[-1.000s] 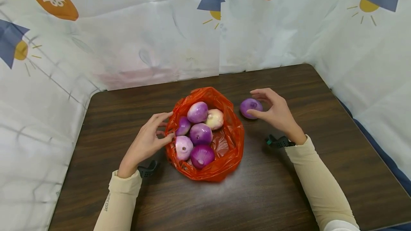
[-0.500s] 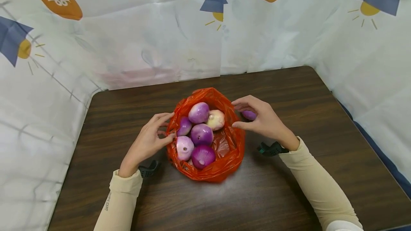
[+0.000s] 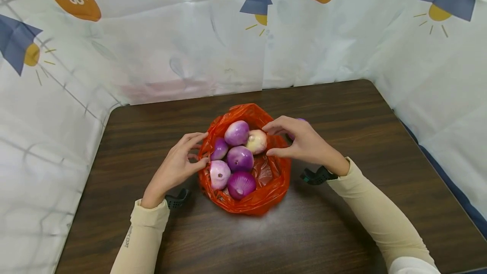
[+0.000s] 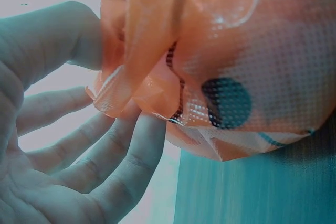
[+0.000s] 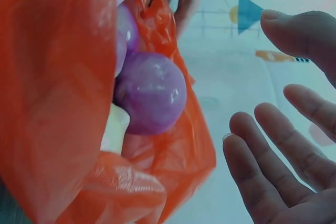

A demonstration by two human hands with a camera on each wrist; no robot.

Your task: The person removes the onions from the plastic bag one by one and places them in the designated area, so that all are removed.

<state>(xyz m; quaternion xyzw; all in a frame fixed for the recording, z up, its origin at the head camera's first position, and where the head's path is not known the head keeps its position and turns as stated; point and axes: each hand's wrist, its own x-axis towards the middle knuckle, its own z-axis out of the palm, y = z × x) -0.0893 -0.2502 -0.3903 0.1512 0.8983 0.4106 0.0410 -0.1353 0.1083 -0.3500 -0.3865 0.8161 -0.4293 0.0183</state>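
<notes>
An orange-red plastic bag (image 3: 279,181) stands with its mouth spread wide on the dark wooden table. Several purple onions (image 3: 240,158) lie in it, along with a pale yellowish onion (image 3: 256,141). My left hand (image 3: 176,166) holds the bag's left rim; in the left wrist view its thumb and fingers meet the plastic (image 4: 118,77). Over the right rim hovers my right hand (image 3: 302,143), thumb and fingers spread apart, nothing between them. Behind this hand a purple onion (image 3: 302,119) rests on the table outside the bag, mostly hidden.
The brown table (image 3: 228,244) extends on every side of the bag. A white printed curtain (image 3: 182,41) hangs along its back and sides. Dark wrist bands (image 3: 318,176) sit below both hands.
My right hand has moved left, from around the loose onion to above the bag's right rim. That onion stays on the table, now mostly covered. The left hand keeps its place.
</notes>
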